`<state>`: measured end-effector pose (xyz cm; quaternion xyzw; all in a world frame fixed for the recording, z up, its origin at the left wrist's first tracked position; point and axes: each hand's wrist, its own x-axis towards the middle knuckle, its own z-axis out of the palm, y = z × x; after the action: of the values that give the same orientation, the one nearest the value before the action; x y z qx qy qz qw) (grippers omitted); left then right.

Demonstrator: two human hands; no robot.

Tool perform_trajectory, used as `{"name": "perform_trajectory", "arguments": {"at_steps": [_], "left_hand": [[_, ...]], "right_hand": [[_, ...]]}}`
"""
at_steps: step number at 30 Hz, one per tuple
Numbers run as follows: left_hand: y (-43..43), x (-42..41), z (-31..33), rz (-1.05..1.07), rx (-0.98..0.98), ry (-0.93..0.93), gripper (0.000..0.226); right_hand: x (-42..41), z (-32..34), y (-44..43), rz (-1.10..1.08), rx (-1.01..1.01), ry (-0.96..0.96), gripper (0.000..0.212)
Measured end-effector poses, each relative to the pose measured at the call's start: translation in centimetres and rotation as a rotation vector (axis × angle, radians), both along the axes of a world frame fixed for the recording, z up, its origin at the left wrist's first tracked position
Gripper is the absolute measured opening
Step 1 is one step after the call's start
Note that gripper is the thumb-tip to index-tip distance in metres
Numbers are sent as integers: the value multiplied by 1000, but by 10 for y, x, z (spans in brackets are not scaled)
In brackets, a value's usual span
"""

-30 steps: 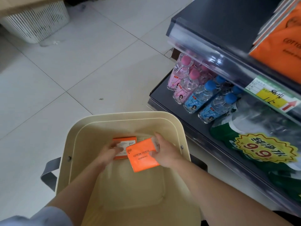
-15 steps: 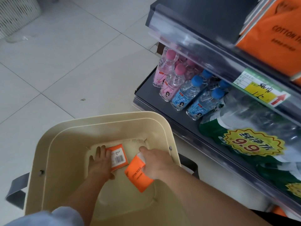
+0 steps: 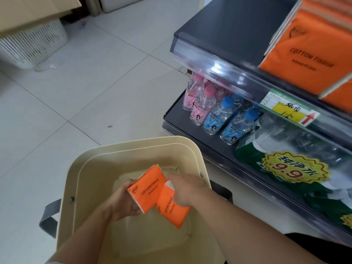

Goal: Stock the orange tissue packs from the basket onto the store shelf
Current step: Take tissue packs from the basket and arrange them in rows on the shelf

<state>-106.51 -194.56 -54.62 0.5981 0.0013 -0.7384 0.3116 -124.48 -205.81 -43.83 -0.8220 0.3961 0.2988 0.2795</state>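
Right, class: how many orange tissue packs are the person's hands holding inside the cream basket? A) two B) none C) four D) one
A: the left hand grips the first tissue pack and the right hand grips the second tissue pack, both inside the basket.

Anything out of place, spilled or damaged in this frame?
Mostly tidy. A clear shiny patch lies on the tile floor beside the white slatted basket; spill or plastic scrap, cannot tell. A small dark speck lies on the tiles nearer the beige plastic basket.
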Motion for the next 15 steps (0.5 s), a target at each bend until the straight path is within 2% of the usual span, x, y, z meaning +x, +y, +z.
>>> {"name": "perform_trajectory", "arguments": {"at_steps": [2,5,7,9,12,15], "left_hand": [[-4,-1,19,-35,-62,22,58],[-12,-2,56,-162,-174,-23,97],[-18,1,81,-226,-243,-30,107],[-23,4,104,-236,-273,-52,100],[-32,8,136,-149,-338,-130,78],[-44,5,170,-88,-434,-253,72]], "right_hand": [[0,10,0,-15,-11,-8,50],[-1,28,2,-15,-50,-29,45],[-4,43,1,-23,-70,-46,42],[-9,59,-2,-55,-80,-73,42],[-20,87,-8,-130,-83,-148,42],[-39,120,-14,-218,-121,-253,46]]}}
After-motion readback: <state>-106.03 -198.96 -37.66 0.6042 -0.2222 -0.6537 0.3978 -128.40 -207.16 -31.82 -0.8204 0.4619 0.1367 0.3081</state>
